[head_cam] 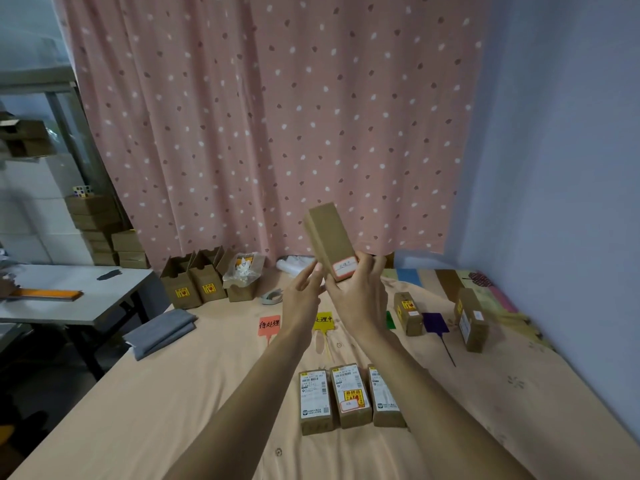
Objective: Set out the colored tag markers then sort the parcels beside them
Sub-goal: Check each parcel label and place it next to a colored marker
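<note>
My right hand (360, 292) holds a brown cardboard parcel (327, 237) up in front of the curtain, its red-bordered white label facing me. My left hand (302, 296) is beside it with fingers spread, fingertips touching the parcel's lower left edge. On the bed lie four tag markers in a row: red (269, 324), yellow (323, 321), green (390, 320) and purple (435, 322). One parcel (408, 313) stands between the green and purple tags, another (471, 318) right of the purple tag. Three parcels (349, 396) lie side by side near me.
Open cardboard boxes (188, 284) and a plastic-wrapped one (242, 275) line the bed's far edge under the pink curtain (277, 116). A folded grey cloth (161, 332) lies at the bed's left edge. A grey table (69, 296) and stacked boxes (100, 226) stand to the left.
</note>
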A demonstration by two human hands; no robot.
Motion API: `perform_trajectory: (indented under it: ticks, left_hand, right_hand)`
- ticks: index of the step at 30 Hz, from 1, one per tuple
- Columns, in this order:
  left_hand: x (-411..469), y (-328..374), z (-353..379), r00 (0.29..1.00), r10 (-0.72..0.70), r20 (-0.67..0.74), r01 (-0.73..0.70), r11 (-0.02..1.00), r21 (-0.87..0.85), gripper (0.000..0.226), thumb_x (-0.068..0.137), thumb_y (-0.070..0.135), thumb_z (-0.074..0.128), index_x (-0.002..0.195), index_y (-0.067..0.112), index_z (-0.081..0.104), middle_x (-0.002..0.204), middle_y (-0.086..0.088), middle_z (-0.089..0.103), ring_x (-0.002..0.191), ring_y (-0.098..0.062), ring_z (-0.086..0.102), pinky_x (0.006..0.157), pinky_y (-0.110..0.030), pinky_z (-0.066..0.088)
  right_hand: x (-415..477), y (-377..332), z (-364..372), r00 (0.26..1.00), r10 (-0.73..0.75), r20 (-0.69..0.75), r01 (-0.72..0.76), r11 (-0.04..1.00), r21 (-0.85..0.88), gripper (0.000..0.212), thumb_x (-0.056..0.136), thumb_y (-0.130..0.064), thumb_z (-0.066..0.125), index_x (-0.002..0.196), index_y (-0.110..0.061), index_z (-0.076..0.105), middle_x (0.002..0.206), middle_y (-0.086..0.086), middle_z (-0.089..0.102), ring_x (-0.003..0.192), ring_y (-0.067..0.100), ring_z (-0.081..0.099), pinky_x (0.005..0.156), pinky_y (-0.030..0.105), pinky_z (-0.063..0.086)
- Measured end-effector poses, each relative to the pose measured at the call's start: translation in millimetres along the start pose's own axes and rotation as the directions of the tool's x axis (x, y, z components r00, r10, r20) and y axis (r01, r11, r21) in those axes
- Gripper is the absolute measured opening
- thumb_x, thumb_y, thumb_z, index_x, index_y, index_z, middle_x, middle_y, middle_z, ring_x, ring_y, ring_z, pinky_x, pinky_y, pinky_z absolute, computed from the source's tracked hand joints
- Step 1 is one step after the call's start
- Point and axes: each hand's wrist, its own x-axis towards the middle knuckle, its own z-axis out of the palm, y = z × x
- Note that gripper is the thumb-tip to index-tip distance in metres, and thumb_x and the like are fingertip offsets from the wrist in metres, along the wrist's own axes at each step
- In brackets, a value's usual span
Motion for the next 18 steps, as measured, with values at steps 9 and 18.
perform_trajectory:
  ticks: [9,18]
  left_hand:
    - [-9.7,3.4,-15.2,1.0,0.018,0.022,-0.017,0.997,-0.07,0.029,0.104,0.04,0.05,0.104,0.034,0.079,0.104,0.005,0.08,0.094,-0.007,0.075,0.069,-0.02,0.056]
    - [-5.3,-7.0,-58.2,0.991,0.026,-0.131,-0.03,0.999,-0.034,0.019,0.097,0.028,0.066,0.087,0.026,0.082,0.092,-0.006,0.08,0.083,-0.017,0.073,0.078,-0.031,0.058]
  right_hand:
    - [-24.1,-7.9,17.3,0.994,-0.11,-0.011,0.11,0.994,0.014,0.071,0.084,-0.038,0.077,0.14,-0.009,0.045,0.133,0.009,0.049,0.114,0.022,0.059,0.072,0.035,0.06]
    - [-43.1,-12.1,48.1,0.987,-0.094,0.13,0.091,0.995,0.033,0.071,0.087,-0.035,0.075,0.143,-0.009,0.041,0.133,0.009,0.05,0.116,0.023,0.057,0.076,0.034,0.058]
